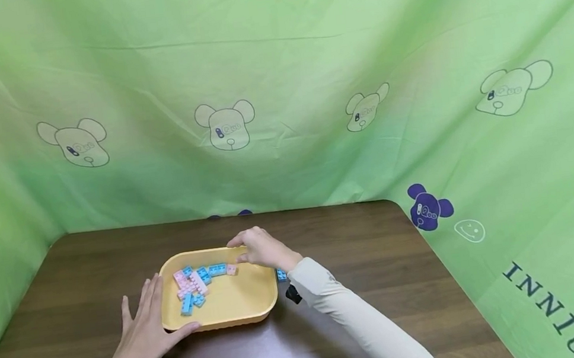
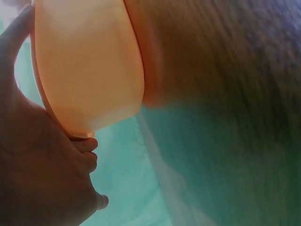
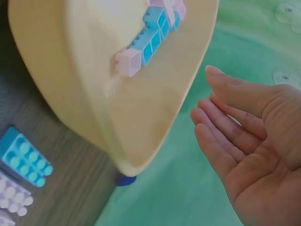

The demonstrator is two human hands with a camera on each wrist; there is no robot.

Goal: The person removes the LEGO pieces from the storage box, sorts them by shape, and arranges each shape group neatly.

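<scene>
A yellow plastic basin (image 1: 237, 298) stands on the table, with pink and blue toy building bricks (image 1: 198, 282) grouped in its left part. My left hand (image 1: 142, 334) is at the basin's left end, thumb along the near rim and fingers fairly straight along the left side. The left wrist view shows that hand (image 2: 42, 160) against the basin's outer wall (image 2: 89, 61). By the far right rim is my right hand (image 1: 263, 249). In the right wrist view it (image 3: 249, 136) holds nothing, its fingers loosely bent and apart from the rim.
Outside the basin on the right, a blue brick (image 3: 26, 155) and paler bricks (image 3: 11, 193) lie on the wooden table (image 1: 386, 286). A green printed cloth (image 1: 306, 159) hangs behind the table and along its sides.
</scene>
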